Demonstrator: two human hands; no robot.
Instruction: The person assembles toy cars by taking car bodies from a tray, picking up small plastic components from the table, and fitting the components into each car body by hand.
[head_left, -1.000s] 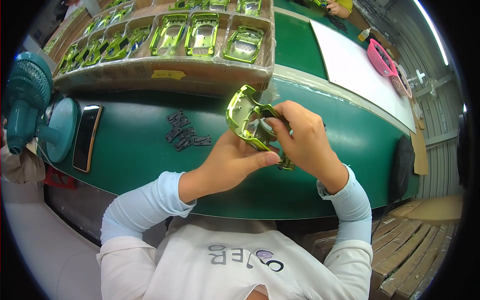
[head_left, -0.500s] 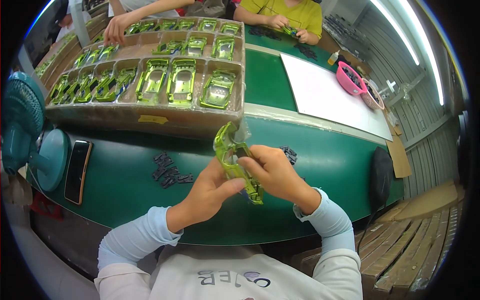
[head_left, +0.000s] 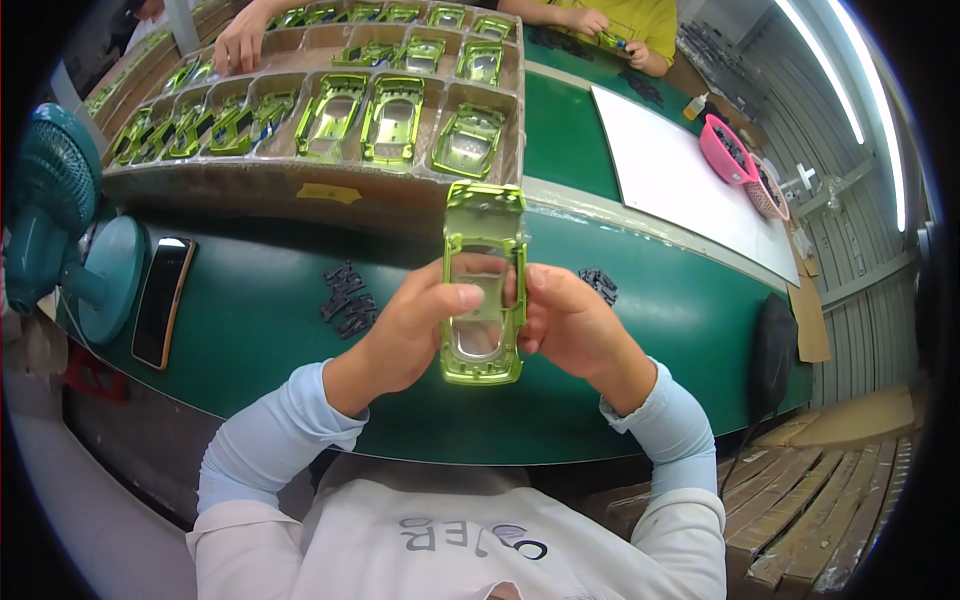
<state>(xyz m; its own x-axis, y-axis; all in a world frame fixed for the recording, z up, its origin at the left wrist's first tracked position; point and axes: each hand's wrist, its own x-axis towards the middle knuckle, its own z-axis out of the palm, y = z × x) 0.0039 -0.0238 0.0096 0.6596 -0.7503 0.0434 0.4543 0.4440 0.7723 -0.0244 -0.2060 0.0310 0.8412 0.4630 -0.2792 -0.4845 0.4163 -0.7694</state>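
A shiny green toy car body shell (head_left: 492,312) is held upright over the green table, its hollow inside facing me. My left hand (head_left: 405,320) is closed on its left side, with the thumb lying across the middle and fingers behind. On the right edge, the fingers and thumb of my right hand (head_left: 575,325) pinch the shell. Small black plastic parts (head_left: 348,302) lie in a loose pile left of my hands. Another small pile of black parts (head_left: 598,284) shows just beyond my right hand.
A divided cardboard box (head_left: 240,190) of green car shells stands ahead. At left are a teal fan (head_left: 110,280) and a phone (head_left: 163,305). A white board (head_left: 680,180), a pink basket (head_left: 722,150) and a black object (head_left: 773,355) are at right. Two other people work across the table.
The car shell has turned from tilted and edge-on to upright, with its inside toward me. My right hand has shifted to its right edge. The view has moved slightly.
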